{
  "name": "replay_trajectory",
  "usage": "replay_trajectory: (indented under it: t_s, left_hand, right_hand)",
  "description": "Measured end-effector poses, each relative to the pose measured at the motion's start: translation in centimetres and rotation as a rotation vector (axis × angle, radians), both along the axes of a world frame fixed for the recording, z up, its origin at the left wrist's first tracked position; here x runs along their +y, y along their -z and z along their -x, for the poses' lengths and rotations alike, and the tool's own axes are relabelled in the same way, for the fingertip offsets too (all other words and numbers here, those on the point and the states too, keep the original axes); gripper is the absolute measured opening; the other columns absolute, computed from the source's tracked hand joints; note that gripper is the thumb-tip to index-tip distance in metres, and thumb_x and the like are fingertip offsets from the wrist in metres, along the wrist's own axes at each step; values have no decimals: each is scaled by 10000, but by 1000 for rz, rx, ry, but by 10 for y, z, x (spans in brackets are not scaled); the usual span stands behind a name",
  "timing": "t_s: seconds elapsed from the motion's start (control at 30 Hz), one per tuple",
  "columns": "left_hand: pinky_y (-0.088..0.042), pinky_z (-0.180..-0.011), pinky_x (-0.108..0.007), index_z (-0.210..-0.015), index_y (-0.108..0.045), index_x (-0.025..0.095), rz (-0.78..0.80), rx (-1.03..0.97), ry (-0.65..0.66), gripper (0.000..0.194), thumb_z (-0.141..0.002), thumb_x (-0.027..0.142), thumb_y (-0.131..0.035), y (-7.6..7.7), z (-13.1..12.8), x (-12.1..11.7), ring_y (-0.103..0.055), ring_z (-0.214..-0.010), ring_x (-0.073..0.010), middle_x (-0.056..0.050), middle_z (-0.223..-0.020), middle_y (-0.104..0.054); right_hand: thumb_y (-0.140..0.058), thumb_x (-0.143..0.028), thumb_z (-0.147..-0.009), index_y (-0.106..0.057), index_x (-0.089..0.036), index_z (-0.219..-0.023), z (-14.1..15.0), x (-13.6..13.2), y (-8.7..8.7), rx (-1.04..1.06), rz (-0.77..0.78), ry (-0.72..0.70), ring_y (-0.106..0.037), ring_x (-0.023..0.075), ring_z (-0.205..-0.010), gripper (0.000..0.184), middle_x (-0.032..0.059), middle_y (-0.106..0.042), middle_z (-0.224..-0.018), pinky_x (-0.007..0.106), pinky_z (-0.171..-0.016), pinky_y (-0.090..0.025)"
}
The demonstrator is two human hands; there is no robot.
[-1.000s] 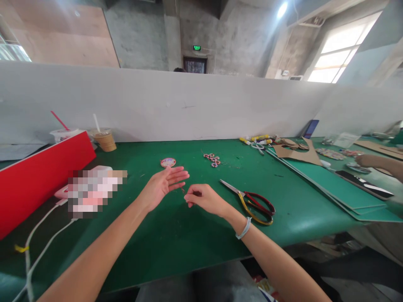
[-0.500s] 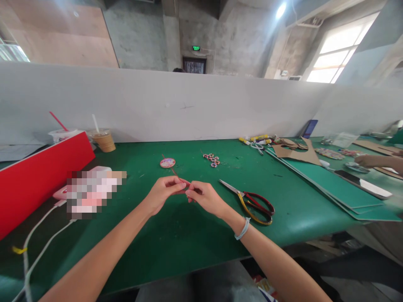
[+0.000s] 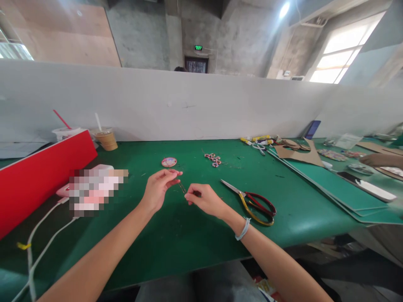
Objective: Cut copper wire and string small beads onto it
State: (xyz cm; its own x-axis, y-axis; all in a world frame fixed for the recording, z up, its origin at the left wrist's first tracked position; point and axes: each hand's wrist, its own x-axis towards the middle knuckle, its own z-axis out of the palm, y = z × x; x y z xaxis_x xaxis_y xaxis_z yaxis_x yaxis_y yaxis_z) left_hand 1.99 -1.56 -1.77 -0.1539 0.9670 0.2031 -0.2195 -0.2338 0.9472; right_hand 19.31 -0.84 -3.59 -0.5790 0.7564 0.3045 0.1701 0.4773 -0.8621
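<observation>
One thin strand (image 3: 182, 187) slants left of the scissors (image 3: 242, 194), as I view it remotely: the right hand (image 3: 204, 199) pinches its lower end between thumb and forefinger, presumably to steady it, while the left hand (image 3: 157, 187) curves its fingers beside the upper end, whether pinching I cannot tell; beads (image 3: 215, 159) rest beyond the scissors' tips, perhaps set back to leave working room

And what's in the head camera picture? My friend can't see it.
A person's bare right grip pinches a thin strand that runs up to the left grip, above a green table. Scissors with red and yellow handles lie to the right, and beyond the hands are a small round disc and a cluster of bead-like pieces.
</observation>
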Motion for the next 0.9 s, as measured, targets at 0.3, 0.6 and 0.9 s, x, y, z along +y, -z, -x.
replay_trajectory:
  t_s: [0.3, 0.6, 0.9]
  left_hand:
    - [-500, -714, -251, -575, -620, 166, -6, -91, -195, 116, -640, 194, -712, -6, 17, 9, -641, -916, -196, -24, -808, -703]
    - [-492, -679, -238, -639, -597, 168, -94, -67, -274, 137, -696, 240, -698, -3, 19, 13, -657, -901, -193, -29, -824, -714]
    - [-501, -832, -362, -882, -717, 149, 185, 181, 350, 268, -799, 382, -616, 6, -9, -4, -676, -829, -227, -98, -920, -734]
  right_hand:
    - [-544, -201, -824, -557, -175, -679, 1, -2, 3, -58, 5, -35, -545, 101, -581, 148, -18, -597, -608, 199, -573, -393]
    - [-553, -238, -818, -561, -173, -680, 1, -1, 4, -38, 70, -45, -539, 98, -564, 153, -16, -596, -591, 196, -556, -385]
    - [-533, -243, -820, -574, -160, -624, 1, 5, 2, 18, 110, 119, -510, 95, -531, 217, -6, -601, -578, 209, -537, -390]
